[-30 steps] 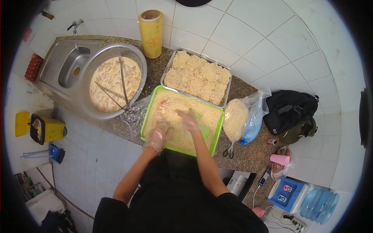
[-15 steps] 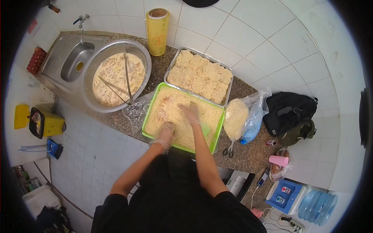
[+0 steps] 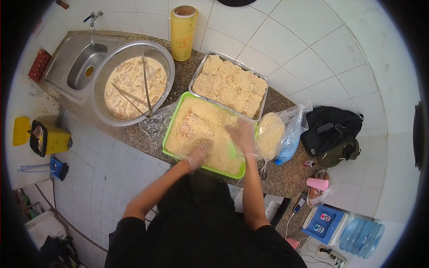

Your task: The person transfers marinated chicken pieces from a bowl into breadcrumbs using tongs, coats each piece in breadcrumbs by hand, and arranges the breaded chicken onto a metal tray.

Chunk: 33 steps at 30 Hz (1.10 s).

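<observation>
Steel-coloured bowl (image 3: 102,76) at the left of the table (image 3: 286,182), wide and round, with tongs (image 3: 146,85) resting in pale batter, arms spread apart. Next to the right, crumpled clear film (image 3: 154,130), just beside a green tray (image 3: 242,169) set on the table close against the body. Long axis of that tray running left to right, on a slant, right end dipping nearer to the body. Inside, toward the left, a pinkish piece (image 3: 192,125) lying partly covered by pale crumbs (image 3: 213,112); outline too lost among them to tell a long axis.

Just below and right of that piece, the left hand (image 3: 196,154), gloved in clear plastic: forearm slanting up and rightward over the near rim, fingers forward and bent low into the crumbs. Cannot tell of any hold on something beneath.

Beyond the far rim, a metal tray (image 3: 263,102) of crumbed pieces (image 3: 230,82), long axis on much the same slant. Farther right, the right hand (image 3: 241,134), likewise gloved, over the right part of the green tray: forearm nearly upright in view, fingers pointing up and leftward, loosely bent, blurred; cannot tell of anything held. Near the wrist, on its right, a clear bag (image 3: 271,134) of crumbs.
</observation>
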Each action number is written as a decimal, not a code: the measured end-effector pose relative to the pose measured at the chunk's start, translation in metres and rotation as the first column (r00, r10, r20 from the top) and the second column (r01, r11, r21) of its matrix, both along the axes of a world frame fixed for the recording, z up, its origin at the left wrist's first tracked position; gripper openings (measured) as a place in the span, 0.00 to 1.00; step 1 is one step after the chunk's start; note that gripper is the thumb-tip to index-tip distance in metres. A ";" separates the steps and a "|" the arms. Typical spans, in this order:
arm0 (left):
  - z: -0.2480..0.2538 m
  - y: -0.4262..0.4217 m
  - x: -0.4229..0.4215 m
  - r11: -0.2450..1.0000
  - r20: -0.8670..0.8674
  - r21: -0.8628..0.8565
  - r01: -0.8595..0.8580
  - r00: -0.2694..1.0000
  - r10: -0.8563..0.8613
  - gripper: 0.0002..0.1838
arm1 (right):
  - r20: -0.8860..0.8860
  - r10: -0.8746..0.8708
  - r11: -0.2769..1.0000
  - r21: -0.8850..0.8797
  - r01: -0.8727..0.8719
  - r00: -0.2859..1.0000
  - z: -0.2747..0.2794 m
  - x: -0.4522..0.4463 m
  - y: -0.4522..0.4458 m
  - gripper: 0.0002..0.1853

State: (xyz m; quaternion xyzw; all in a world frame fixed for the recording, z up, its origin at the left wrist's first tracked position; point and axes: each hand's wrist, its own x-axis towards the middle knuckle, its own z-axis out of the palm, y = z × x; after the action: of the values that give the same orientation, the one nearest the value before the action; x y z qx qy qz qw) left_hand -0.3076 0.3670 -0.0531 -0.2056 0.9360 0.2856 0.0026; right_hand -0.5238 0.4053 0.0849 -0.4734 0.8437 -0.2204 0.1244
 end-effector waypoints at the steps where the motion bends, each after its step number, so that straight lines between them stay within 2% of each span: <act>1: 0.007 -0.003 0.000 0.998 -0.012 -0.006 0.055 0.998 -0.055 0.38 | 0.073 0.011 1.000 -0.003 -0.011 0.997 0.002 0.008 0.003 0.27; 2: 0.012 -0.003 0.002 0.999 -0.087 -0.021 -0.036 0.996 0.035 0.38 | 0.145 0.023 1.000 -0.007 -0.022 0.989 0.002 0.013 0.008 0.27; 4: 0.014 -0.002 0.010 0.976 -0.242 -0.025 -0.217 0.949 0.205 0.37 | 0.105 -0.024 1.000 0.011 0.023 0.994 -0.039 0.016 0.041 0.26; 5: 0.007 0.002 0.008 0.969 -0.103 0.055 -0.241 0.964 0.245 0.33 | 0.085 -0.045 0.999 0.020 0.044 0.995 -0.058 0.019 0.057 0.25; 7: -0.016 0.011 0.001 0.925 0.185 0.197 -0.325 0.939 0.291 0.24 | 0.244 -0.170 0.937 0.340 0.080 0.955 -0.068 0.041 0.070 0.27; 8: -0.024 0.014 -0.007 0.933 0.143 0.193 -0.303 0.950 0.279 0.23 | 0.305 -0.247 0.870 0.487 0.072 0.920 -0.074 0.051 0.068 0.28; 10: -0.022 0.025 -0.031 0.951 0.061 0.181 -0.250 0.968 0.243 0.22 | 0.547 -0.370 0.921 0.323 0.218 0.751 -0.083 0.068 0.059 0.29; 11: -0.015 0.028 -0.037 0.925 0.031 0.241 -0.294 0.955 0.295 0.21 | 0.660 -0.397 0.917 0.251 0.311 0.638 -0.085 0.071 0.058 0.29; 13: 0.017 0.019 -0.050 0.864 -0.025 0.353 -0.359 0.919 0.392 0.20 | 0.670 -0.277 0.946 0.061 0.320 0.689 -0.124 0.042 0.066 0.29; 14: 0.020 0.013 -0.054 0.928 -0.201 0.229 -0.293 0.919 0.339 0.24 | 0.647 -0.273 0.938 0.017 0.345 0.712 -0.126 0.033 0.071 0.28; 16: 0.020 0.003 -0.064 0.977 -0.513 -0.049 -0.208 0.844 0.153 0.31 | 0.576 -0.321 0.911 -0.028 0.410 0.752 -0.113 0.018 0.074 0.27; 18: -0.028 -0.005 -0.083 0.951 -0.262 -0.296 -0.085 0.965 0.004 0.30 | 0.537 -0.395 0.890 0.021 0.456 0.745 -0.094 0.004 0.069 0.25; 19: -0.021 -0.010 -0.090 0.916 -0.118 -0.400 -0.002 0.992 -0.050 0.29 | 0.546 -0.421 0.885 0.072 0.460 0.725 -0.092 -0.004 0.067 0.24; 20: -0.014 -0.012 -0.098 0.968 0.074 -0.235 0.091 0.994 -0.076 0.30 | 0.550 -0.443 0.881 0.121 0.458 0.708 -0.088 -0.010 0.068 0.23; 21: 0.043 -0.016 -0.103 0.988 0.255 -0.053 0.146 0.958 -0.128 0.30 | 0.420 -0.393 0.907 0.028 0.421 0.818 -0.086 -0.015 0.068 0.21; 22: 0.077 -0.019 -0.105 0.977 0.419 0.136 0.166 0.884 -0.208 0.31 | 0.276 -0.341 0.927 -0.058 0.370 0.899 -0.083 -0.017 0.069 0.19; 23: 0.064 -0.015 -0.104 0.981 0.305 -0.027 0.193 0.936 -0.176 0.31 | 0.124 -0.290 0.943 -0.130 0.306 0.949 -0.083 -0.016 0.069 0.18; 25: 0.015 -0.006 -0.106 0.918 0.046 -0.359 0.170 0.985 -0.164 0.32 | 0.053 -0.217 0.952 -0.207 0.224 0.975 -0.093 -0.025 0.063 0.19; 26: 0.003 -0.006 -0.102 0.920 -0.109 -0.376 0.113 0.980 -0.165 0.32 | 0.018 -0.188 0.953 -0.237 0.187 0.982 -0.102 -0.027 0.063 0.19; 28: -0.003 -0.001 -0.088 0.931 -0.409 -0.364 -0.001 0.899 -0.159 0.32 | -0.046 -0.202 0.979 -0.030 0.200 0.978 -0.118 -0.029 0.060 0.19; 29: 0.003 -0.003 -0.093 0.972 -0.242 -0.231 0.044 0.965 -0.101 0.32 | -0.086 -0.200 0.977 0.061 0.206 0.976 -0.122 -0.033 0.053 0.20; 30: 0.028 -0.004 -0.095 0.994 -0.053 -0.086 0.063 0.996 -0.068 0.33 | -0.052 -0.210 0.974 0.076 0.214 0.976 -0.122 -0.029 0.052 0.22; 31: 0.042 -0.005 -0.096 0.997 0.140 0.061 0.042 0.989 -0.051 0.33 | -0.021 -0.212 0.973 0.091 0.213 0.977 -0.118 -0.026 0.051 0.23; 33: 0.012 -0.004 -0.084 0.999 0.085 0.034 -0.016 0.996 0.013 0.34 | -0.004 -0.172 0.977 0.130 0.172 0.985 -0.104 -0.033 0.033 0.27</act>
State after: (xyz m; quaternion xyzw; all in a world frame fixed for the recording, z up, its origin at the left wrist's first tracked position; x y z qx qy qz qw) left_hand -0.3915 0.3633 -0.0410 -0.2242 0.9285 0.2929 0.0440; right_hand -0.5570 0.4386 -0.0187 -0.3887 0.8936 -0.1765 0.1386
